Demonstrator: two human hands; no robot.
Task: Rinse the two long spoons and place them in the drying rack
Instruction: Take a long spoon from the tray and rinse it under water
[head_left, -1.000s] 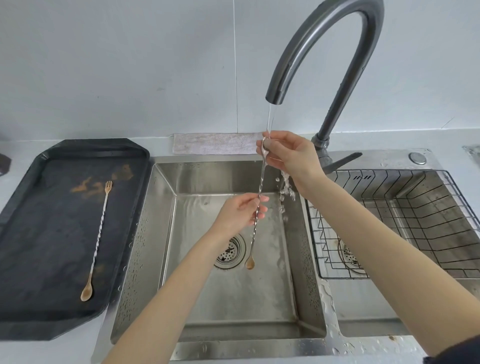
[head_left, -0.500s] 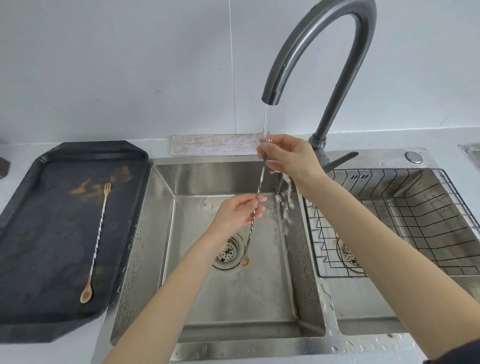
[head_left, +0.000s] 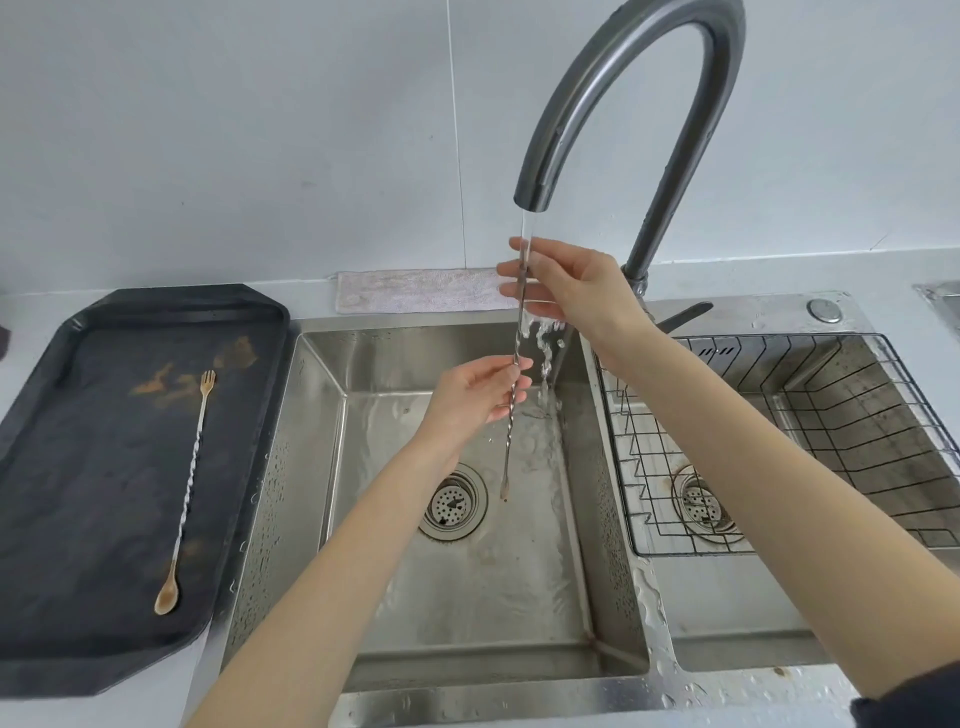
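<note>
One long twisted-stem spoon (head_left: 509, 436) hangs nearly upright over the left sink basin (head_left: 467, 597), bowl end down. My right hand (head_left: 576, 286) pinches its top end under the running water from the faucet (head_left: 613, 88). My left hand (head_left: 478, 395) holds the stem at its middle. The second long spoon (head_left: 189, 483), with a fork end and a gold bowl, lies lengthwise on the black tray (head_left: 78, 597) at the left. The wire drying rack (head_left: 779, 441) sits in the right basin and holds nothing that I can see.
A folded grey cloth (head_left: 415, 291) lies on the counter behind the sink. Brown stains mark the tray's far part. The faucet lever (head_left: 680, 317) points toward the rack. A drain strainer (head_left: 452, 504) sits at the left basin's bottom. Water drops cover the sink rims.
Both hands have stayed on the spoon under the stream. The spoon's bowl has turned edge-on, and my right hand now sits slightly lower on the stem's top.
</note>
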